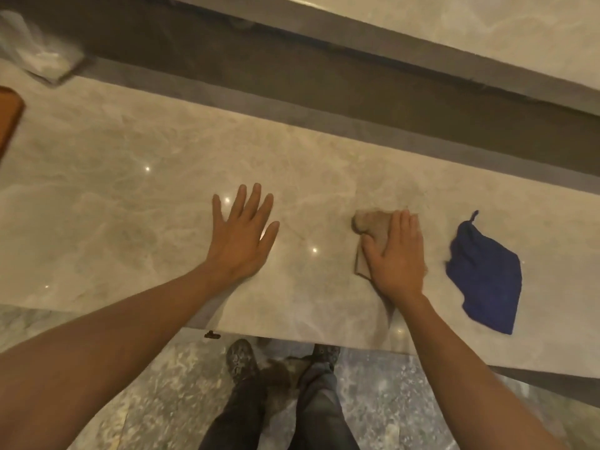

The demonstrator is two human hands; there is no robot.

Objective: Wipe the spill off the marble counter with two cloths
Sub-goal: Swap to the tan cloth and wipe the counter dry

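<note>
Marble counter (136, 177), two cloths on it, both hands flat on top.

Right hand (394, 254) lies palm-down on a tan cloth (370, 224), fingers straight and together, pressing it to the stone; the cloth bunches out past the fingertips and thumb side, nothing curled around it. Blue cloth (483, 274) lies loose just to the right of that hand, apart from it, near the front edge of the counter. Left hand (242, 235) is spread flat on bare marble well left of the tan cloth, fingers straight and splayed, holding nothing. Can't make out the spill itself on the veined surface. Brown tray edge (9, 115) at far left; blurred clear plastic bag (39, 56) at the back left. Below the counter edge: dark trousers, shoes (242, 358), speckled floor (156, 401).
</note>
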